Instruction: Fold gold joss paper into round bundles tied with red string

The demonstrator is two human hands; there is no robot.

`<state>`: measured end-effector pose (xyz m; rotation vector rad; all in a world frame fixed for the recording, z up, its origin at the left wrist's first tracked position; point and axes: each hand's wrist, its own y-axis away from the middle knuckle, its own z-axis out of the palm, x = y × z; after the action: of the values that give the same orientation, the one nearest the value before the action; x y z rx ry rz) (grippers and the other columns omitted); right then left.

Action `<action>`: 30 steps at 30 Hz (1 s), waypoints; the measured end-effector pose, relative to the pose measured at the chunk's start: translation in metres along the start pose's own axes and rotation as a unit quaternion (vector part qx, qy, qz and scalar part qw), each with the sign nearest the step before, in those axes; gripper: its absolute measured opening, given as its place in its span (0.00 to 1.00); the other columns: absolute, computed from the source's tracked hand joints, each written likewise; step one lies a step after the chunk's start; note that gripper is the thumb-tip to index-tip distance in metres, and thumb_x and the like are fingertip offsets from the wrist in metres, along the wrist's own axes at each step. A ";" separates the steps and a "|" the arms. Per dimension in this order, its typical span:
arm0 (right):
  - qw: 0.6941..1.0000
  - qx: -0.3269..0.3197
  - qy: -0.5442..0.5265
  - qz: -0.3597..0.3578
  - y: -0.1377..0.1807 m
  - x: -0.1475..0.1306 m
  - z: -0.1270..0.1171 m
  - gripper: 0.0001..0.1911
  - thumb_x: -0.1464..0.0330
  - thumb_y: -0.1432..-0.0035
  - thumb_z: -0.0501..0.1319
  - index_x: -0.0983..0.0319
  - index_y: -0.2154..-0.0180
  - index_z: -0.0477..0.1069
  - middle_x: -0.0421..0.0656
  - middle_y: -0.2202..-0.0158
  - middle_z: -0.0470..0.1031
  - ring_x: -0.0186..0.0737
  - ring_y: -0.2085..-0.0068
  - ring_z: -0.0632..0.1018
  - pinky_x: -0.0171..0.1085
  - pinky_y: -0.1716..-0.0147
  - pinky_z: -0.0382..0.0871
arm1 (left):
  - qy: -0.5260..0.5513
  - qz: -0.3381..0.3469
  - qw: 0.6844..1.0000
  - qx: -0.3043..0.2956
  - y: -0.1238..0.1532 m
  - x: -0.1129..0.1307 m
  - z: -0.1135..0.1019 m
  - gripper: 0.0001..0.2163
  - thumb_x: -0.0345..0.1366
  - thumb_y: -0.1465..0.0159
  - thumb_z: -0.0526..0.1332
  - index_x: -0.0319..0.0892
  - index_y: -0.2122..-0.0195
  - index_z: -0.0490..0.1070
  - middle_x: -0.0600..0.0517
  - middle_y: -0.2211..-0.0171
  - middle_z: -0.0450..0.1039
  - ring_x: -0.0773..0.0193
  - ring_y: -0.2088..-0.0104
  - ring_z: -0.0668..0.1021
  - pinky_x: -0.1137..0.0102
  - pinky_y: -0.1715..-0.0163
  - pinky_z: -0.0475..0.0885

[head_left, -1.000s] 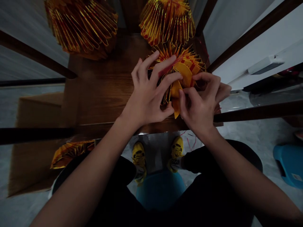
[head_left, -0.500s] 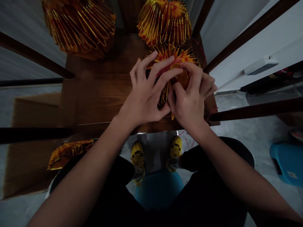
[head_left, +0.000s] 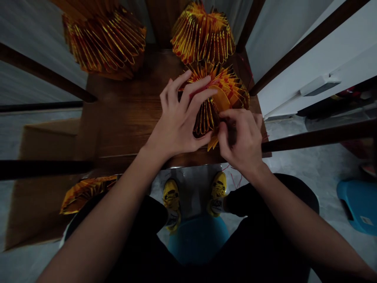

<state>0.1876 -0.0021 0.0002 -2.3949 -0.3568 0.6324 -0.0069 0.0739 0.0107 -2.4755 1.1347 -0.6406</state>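
A pleated gold-and-red paper ornament (head_left: pixel 204 118) lies on the wooden surface, its folds fanned out in a round. My left hand (head_left: pixel 179 114) spans its left side, fingers bent over the top and thumb at the near edge, gripping it. At the right side of the same ornament, my right hand (head_left: pixel 243 133) has thumb and forefinger closed at the edge of a paper fold. The ornament's centre is partly covered by my left fingers, and pink-red string shows near them.
Behind stand another pleated paper ornament (head_left: pixel 203 35) and a larger pleated paper stack (head_left: pixel 106 43). Dark wooden bars (head_left: pixel 321 135) flank the wooden surface (head_left: pixel 126 114). A cardboard box (head_left: pixel 41 188) and more pleated paper (head_left: pixel 85 192) are at lower left, a blue stool (head_left: pixel 359 204) at right.
My right hand has moved down and right, away from my left fingers, and the folds on the ornament's right side now show spread out. My left hand stays almost in place.
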 end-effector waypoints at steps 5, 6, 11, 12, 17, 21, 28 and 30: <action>0.999 0.006 -0.041 -0.010 0.008 0.005 -0.007 0.12 0.76 0.30 0.60 0.56 0.51 0.77 0.44 0.52 0.85 0.48 0.54 0.82 0.50 0.51 0.68 | -0.032 -0.020 0.999 0.000 -0.002 0.008 0.003 0.35 0.53 0.34 0.68 0.58 0.29 0.55 0.48 0.23 0.59 0.37 0.22 0.56 0.37 0.25 0.53; 0.999 -0.002 -0.050 -0.006 0.008 0.005 -0.007 0.13 0.75 0.30 0.60 0.56 0.51 0.77 0.44 0.52 0.85 0.48 0.53 0.82 0.50 0.51 0.69 | -0.040 -0.023 0.999 0.007 -0.002 0.008 0.005 0.34 0.54 0.33 0.67 0.57 0.30 0.56 0.47 0.23 0.59 0.37 0.22 0.57 0.37 0.25 0.54; 0.998 -0.021 -0.059 0.022 0.005 0.006 -0.010 0.10 0.73 0.29 0.61 0.54 0.54 0.79 0.42 0.52 0.85 0.46 0.53 0.81 0.50 0.49 0.68 | -0.054 -0.031 0.998 0.029 -0.003 0.008 0.011 0.28 0.54 0.29 0.64 0.57 0.32 0.59 0.47 0.24 0.61 0.39 0.22 0.57 0.38 0.25 0.54; 0.998 -0.020 -0.051 0.025 0.005 0.007 -0.010 0.09 0.73 0.29 0.61 0.55 0.54 0.79 0.42 0.52 0.85 0.46 0.53 0.81 0.50 0.49 0.67 | -0.050 -0.028 0.998 0.025 -0.003 0.007 0.010 0.28 0.54 0.29 0.64 0.57 0.32 0.59 0.48 0.24 0.61 0.40 0.22 0.57 0.38 0.25 0.53; 0.998 -0.062 -0.011 0.015 0.006 0.010 -0.011 0.08 0.70 0.31 0.64 0.56 0.52 0.79 0.45 0.47 0.82 0.51 0.49 0.78 0.54 0.46 0.68 | -0.037 -0.015 0.999 0.000 -0.003 0.003 0.005 0.29 0.50 0.32 0.66 0.56 0.32 0.58 0.49 0.22 0.57 0.40 0.21 0.54 0.38 0.24 0.51; 0.993 -0.114 0.029 -0.003 0.007 0.019 -0.014 0.10 0.68 0.35 0.66 0.58 0.52 0.79 0.48 0.44 0.79 0.56 0.45 0.75 0.58 0.44 0.67 | -0.017 0.005 1.000 0.006 -0.002 -0.001 0.004 0.28 0.48 0.32 0.66 0.54 0.34 0.59 0.49 0.22 0.56 0.40 0.21 0.53 0.37 0.23 0.49; 0.995 -0.091 0.027 -0.019 0.004 0.016 -0.021 0.10 0.67 0.33 0.64 0.55 0.52 0.80 0.48 0.45 0.78 0.58 0.45 0.74 0.58 0.44 0.66 | -0.021 0.034 0.999 0.025 0.000 -0.006 0.010 0.24 0.45 0.34 0.69 0.53 0.39 0.66 0.49 0.22 0.55 0.35 0.22 0.54 0.32 0.25 0.50; 0.994 -0.092 0.045 -0.031 0.004 0.010 -0.020 0.11 0.67 0.32 0.62 0.53 0.51 0.80 0.47 0.47 0.79 0.57 0.46 0.75 0.58 0.45 0.66 | -0.026 0.029 0.999 0.023 0.000 -0.005 0.010 0.24 0.45 0.33 0.69 0.55 0.38 0.66 0.50 0.22 0.55 0.36 0.22 0.54 0.32 0.25 0.49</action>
<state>0.2071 -0.0108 0.0077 -2.5656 -0.4670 0.4796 -0.0044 0.0789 0.0014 -2.3969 1.1550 -0.5772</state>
